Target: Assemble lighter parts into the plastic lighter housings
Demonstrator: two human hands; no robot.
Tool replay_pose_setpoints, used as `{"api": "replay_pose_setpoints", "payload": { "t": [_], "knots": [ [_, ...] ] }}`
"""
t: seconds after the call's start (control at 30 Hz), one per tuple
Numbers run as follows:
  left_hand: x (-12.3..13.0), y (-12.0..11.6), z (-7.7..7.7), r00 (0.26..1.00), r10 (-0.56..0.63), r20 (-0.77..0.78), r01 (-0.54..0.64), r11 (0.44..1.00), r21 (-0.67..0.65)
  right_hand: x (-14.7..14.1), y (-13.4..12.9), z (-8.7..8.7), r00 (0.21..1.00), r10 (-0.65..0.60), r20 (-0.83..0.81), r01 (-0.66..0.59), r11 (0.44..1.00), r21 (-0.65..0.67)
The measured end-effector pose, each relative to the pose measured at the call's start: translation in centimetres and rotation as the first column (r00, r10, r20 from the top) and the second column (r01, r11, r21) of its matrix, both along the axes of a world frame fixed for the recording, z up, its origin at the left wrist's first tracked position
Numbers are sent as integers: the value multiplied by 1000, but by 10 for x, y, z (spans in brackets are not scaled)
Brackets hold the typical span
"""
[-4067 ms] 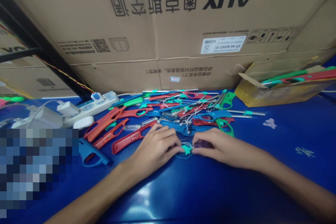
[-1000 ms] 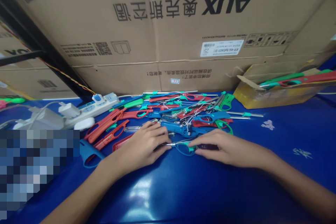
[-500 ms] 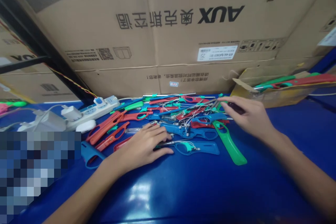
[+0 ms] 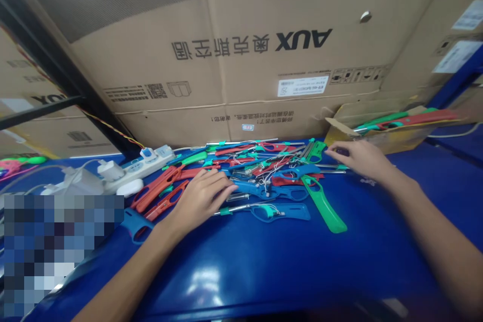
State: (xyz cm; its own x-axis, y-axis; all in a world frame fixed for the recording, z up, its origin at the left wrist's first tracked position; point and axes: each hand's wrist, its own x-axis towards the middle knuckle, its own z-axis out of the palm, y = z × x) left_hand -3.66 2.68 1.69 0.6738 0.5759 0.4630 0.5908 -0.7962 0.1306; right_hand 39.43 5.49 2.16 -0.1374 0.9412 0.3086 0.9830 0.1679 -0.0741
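Observation:
A heap of long-necked gas lighters lies on the blue table point(image 4: 256, 266), with red, blue and green plastic handles, metal tubes and thin white wires. My left hand point(image 4: 204, 193) reaches over its front left side, thumb and fingers drawn together at the left end of a blue lighter point(image 4: 279, 192). What sits between those fingertips is hidden. Nearer me lies another blue lighter point(image 4: 290, 211) with its wires showing. At the heap's right end my right hand point(image 4: 362, 158) is closed around a small dark-handled tool point(image 4: 341, 151), mostly covered by the fingers. A green handle point(image 4: 326, 209) lies below it.
An open carton point(image 4: 381, 142) holding lighters stands at the back right. A white power strip point(image 4: 145, 166) with plugs and cables lies at the left, near a loose blue handle point(image 4: 138, 226). Large cardboard point(image 4: 234, 75) walls off the back, beside a black metal post point(image 4: 71, 70).
My left hand has drawn back left and its thumb has closed toward the fingers. The right hand, still gripping the dark-handled tool, has shifted right, away from the heap. The view has tilted slightly.

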Motion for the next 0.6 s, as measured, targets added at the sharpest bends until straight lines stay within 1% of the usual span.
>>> {"api": "replay_pose_setpoints", "payload": {
  "t": [0.13, 0.33, 0.43, 0.53, 0.6],
  "knots": [
    [-2, 1, 1, 999, 30, 18, -31, 998, 51, 7, 1, -1, 998, 36, -59, -39, 998, -57],
    [-2, -1, 2, 998, 54, 29, -56, 996, 76, 4, 2, 0, 985, 113, -132, -127, 987, -98],
    [-2, 0, 1, 998, 55, 20, -56, 997, 49, 1, -1, 3, 973, 157, -171, -180, 976, -127],
    [-1, -1, 0, 998, 47, -29, -47, 999, -12, 2, -9, 4, 961, 189, -204, -220, 965, -144],
    [2, -3, -2, 998, 26, -65, -29, 998, -48, 7, -16, 2, 956, 179, -232, -207, 972, -106]
  ]
}}
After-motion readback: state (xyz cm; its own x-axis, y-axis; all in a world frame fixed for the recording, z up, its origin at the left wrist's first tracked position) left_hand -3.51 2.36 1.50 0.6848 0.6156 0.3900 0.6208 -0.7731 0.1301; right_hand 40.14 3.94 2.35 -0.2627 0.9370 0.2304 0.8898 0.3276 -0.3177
